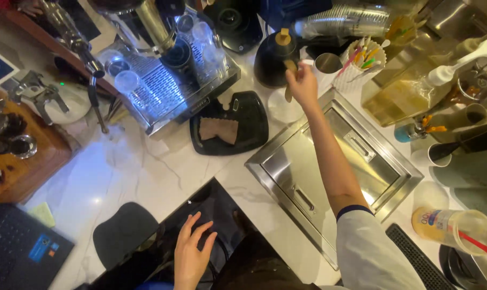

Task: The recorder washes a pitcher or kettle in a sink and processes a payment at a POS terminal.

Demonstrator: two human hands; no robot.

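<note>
Paper cup crammed with coloured straws; right hand pinching upright wooden handle beside black kettle; left hand spread flat.

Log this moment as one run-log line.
right hand: on black kettle's handle | left hand: flat on dark counter panel | nearby: steel lid, black tray

one head-worn view looks steeply down from above over a marble counter, close to the person's own arms, with the espresso machine at the far edge
</note>
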